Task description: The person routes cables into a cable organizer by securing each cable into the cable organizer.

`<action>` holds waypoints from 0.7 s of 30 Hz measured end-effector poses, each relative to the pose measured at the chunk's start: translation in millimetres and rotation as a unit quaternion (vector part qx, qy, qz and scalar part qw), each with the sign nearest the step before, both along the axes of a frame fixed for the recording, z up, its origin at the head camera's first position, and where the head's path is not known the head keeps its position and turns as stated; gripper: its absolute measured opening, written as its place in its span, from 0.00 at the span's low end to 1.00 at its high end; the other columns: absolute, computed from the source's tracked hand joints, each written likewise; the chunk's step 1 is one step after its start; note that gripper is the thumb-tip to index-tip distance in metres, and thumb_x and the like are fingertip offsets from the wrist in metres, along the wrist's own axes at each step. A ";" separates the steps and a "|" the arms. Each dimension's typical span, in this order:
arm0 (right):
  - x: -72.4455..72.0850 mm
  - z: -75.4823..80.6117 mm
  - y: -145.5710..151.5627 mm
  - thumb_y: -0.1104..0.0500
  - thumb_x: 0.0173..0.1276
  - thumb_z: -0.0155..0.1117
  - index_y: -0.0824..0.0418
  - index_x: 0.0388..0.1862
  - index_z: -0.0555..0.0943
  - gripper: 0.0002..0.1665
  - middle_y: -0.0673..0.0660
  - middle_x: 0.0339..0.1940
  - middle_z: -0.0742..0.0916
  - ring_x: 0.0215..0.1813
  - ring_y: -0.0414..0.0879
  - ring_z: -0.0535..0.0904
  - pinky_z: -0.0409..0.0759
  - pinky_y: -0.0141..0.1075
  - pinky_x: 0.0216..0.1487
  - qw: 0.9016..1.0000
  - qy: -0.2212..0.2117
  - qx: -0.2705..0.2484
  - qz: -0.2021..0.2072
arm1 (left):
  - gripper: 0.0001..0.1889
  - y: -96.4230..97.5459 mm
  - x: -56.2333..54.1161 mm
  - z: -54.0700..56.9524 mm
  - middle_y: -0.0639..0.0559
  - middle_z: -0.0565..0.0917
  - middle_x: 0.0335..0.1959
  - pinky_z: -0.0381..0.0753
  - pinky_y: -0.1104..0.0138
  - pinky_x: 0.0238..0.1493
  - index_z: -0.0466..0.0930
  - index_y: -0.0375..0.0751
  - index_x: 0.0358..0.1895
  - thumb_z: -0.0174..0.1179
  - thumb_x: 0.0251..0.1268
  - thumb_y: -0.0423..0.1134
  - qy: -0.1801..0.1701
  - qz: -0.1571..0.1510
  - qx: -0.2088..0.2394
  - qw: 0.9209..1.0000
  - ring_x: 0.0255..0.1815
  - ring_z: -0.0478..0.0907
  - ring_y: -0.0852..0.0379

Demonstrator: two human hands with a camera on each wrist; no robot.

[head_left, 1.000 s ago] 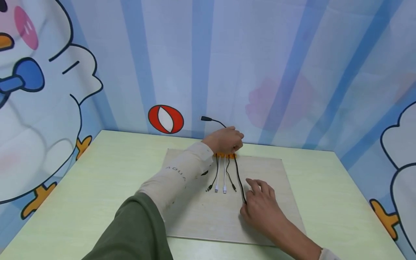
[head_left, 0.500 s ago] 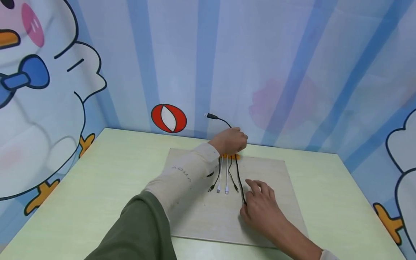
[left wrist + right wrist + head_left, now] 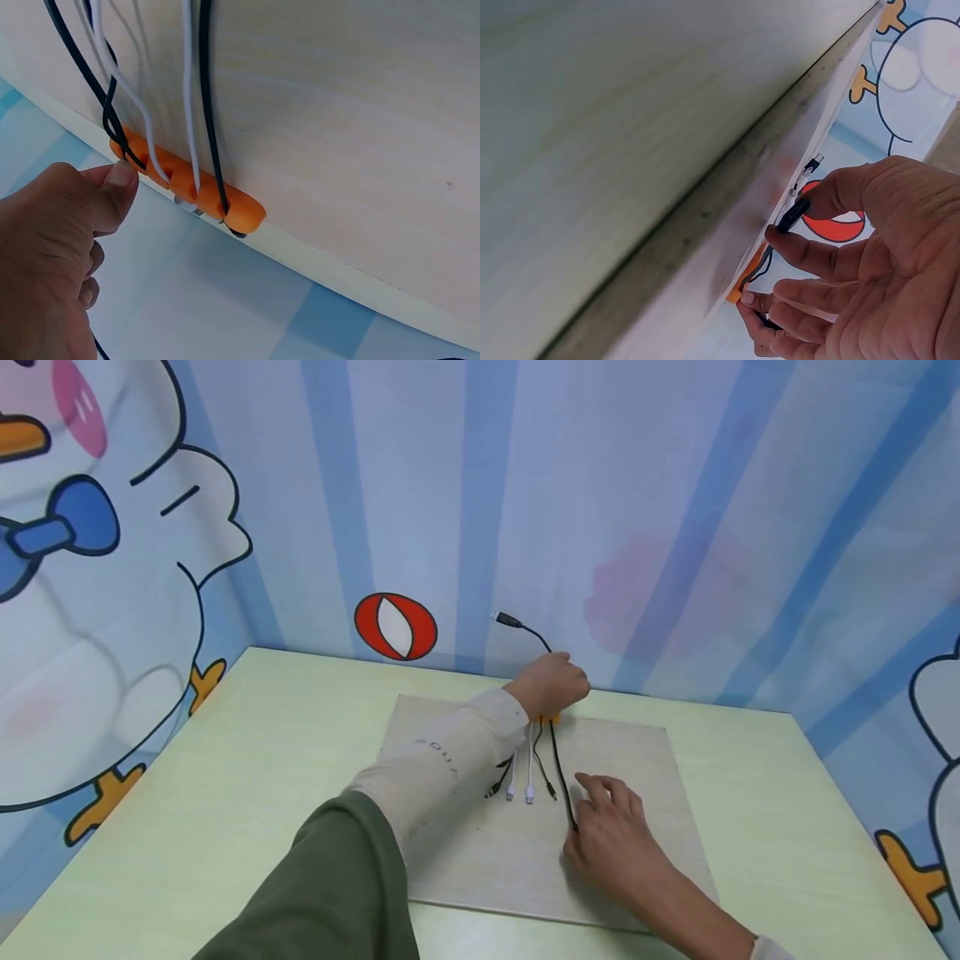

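Note:
At the board's back edge my left hand [image 3: 551,683] pinches a black cable between thumb and fingers, at the end slot of an orange cable clip [image 3: 176,180]. The cable's free USB plug [image 3: 508,620] sticks up behind that hand, against the backdrop. Toward the front, my right hand [image 3: 615,835] pinches the black connector [image 3: 793,215] at the cable's near end between thumb and index finger, its other fingers loosely spread. Several other cables, two of them white [image 3: 189,90], sit in the clip's slots. Their plugs [image 3: 529,797] lie on the board. My left forearm hides part of the clip in the head view.
A pale wooden board [image 3: 480,877] lies on the light green table [image 3: 315,718]. Behind stands a blue striped cloth backdrop [image 3: 420,485] with cartoon figures and a printed red ball [image 3: 367,622].
My left hand has shifted slightly right along the clip, and the raised USB plug has moved right with it. My right hand keeps its pinch on the connector. The head view has tilted a little.

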State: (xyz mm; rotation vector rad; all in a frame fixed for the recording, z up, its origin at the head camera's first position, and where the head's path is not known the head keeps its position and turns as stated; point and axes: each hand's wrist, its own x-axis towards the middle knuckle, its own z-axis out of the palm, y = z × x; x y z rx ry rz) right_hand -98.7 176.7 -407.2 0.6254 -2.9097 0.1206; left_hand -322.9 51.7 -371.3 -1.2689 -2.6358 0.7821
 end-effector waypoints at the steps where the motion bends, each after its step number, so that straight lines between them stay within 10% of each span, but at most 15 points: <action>1: 0.0 0.0 0.5 0.62 0.70 0.74 0.68 0.34 0.84 0.10 0.70 0.75 0.83 0.75 0.70 0.76 0.77 0.68 0.72 1.000 0.000 0.000 0.000 | 0.12 1.8 0.1 -0.1 0.61 0.93 0.61 0.80 0.61 0.75 0.89 0.55 0.64 0.63 0.88 0.38 0.001 0.002 -0.002 1.000 0.60 0.89 0.61; 16: -0.3 0.8 6.5 0.62 0.69 0.75 0.66 0.33 0.83 0.10 0.69 0.73 0.85 0.74 0.68 0.76 0.77 0.67 0.71 1.000 0.028 0.004 -0.002 | 0.17 13.3 -5.7 10.4 0.53 0.85 0.70 0.90 0.62 0.64 0.81 0.49 0.73 0.59 0.90 0.36 -0.098 0.135 0.051 0.985 0.68 0.85 0.57; 21: -0.1 6.3 6.8 0.60 0.70 0.75 0.68 0.36 0.85 0.11 0.70 0.74 0.84 0.75 0.70 0.75 0.76 0.68 0.74 1.000 -0.002 0.011 -0.018 | 0.08 1.5 -10.8 10.1 0.50 0.92 0.55 0.86 0.65 0.47 0.90 0.44 0.56 0.66 0.83 0.33 -0.149 0.138 0.111 0.973 0.48 0.86 0.57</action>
